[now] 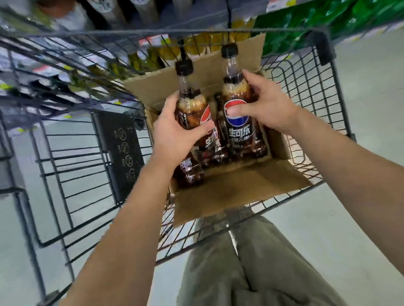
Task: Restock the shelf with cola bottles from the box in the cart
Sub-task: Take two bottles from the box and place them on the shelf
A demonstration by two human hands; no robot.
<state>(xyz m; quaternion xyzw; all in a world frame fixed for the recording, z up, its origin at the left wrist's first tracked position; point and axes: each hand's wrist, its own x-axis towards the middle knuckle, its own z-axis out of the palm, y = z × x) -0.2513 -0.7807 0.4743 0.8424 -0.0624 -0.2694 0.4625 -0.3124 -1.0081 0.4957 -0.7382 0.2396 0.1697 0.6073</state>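
Two cola bottles were in my hands, one in each. My left hand (175, 133) was wrapped round the body of the left bottle (192, 109), thumb across its label. My right hand (267, 108) gripped the right bottle (240, 125) at its shoulder, fingers curled over the logo. Both bottles stood upright with black caps on, foam showing under their necks, close together; I could not tell whether they touched. Directly beneath the hands sat the open cardboard box (239, 189) inside the wire cart (320, 38), its near flap folded out below my wrists. More bottles (190, 175) stood in the box under my left hand. Beyond my fingertips, past the cart's far rim, ran the shelf (199, 17), its stock blurred.
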